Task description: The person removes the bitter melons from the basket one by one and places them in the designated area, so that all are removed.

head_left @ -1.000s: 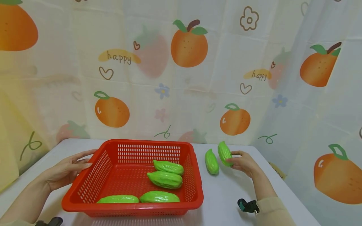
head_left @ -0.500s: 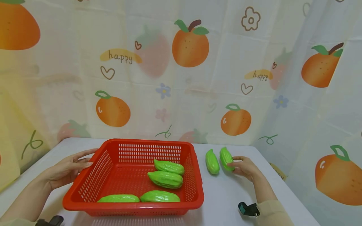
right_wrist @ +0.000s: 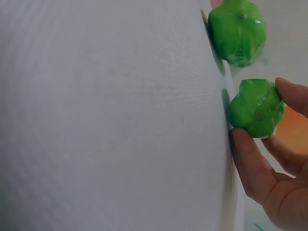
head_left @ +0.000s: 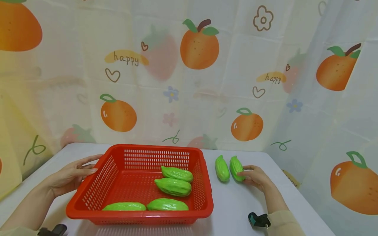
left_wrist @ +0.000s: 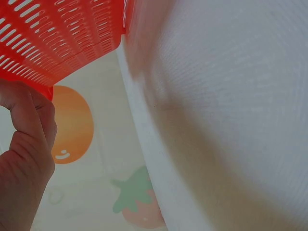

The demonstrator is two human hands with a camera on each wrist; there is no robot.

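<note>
From the head, we see the red basket [head_left: 141, 214] on the white table [head_left: 233, 203], with 4 green vegetables inside. From the middle of its floor, the back vegetable [head_left: 178, 174] lies at 2 o'clock, the middle vegetable [head_left: 173, 187] at 3, the front-right vegetable [head_left: 167, 204] at 5 and the front-left vegetable [head_left: 124, 206] at 7; the near rim hides part of the last 2. The left hand [head_left: 67, 178] grips the basket's rim at 10 o'clock. Outside, at 2 o'clock, are 2 more: the inner vegetable [head_left: 222, 168] and, just beside it, the outer vegetable [head_left: 236, 167], which the right hand [head_left: 257, 177] holds.

From the left wrist, we find the basket at 11 o'clock and fingers bent at its rim; their full wrap is hidden.

From the right wrist, we see a pinch only as wide as the outer vegetable, thumb at 1 o'clock and a fingertip at 7. We cannot tell whether it touches the table.

We judge the step in hand to be placing or picking up this vegetable; the next move calls for a clean release or a firmer pinch, sparing its neighbour.
</note>
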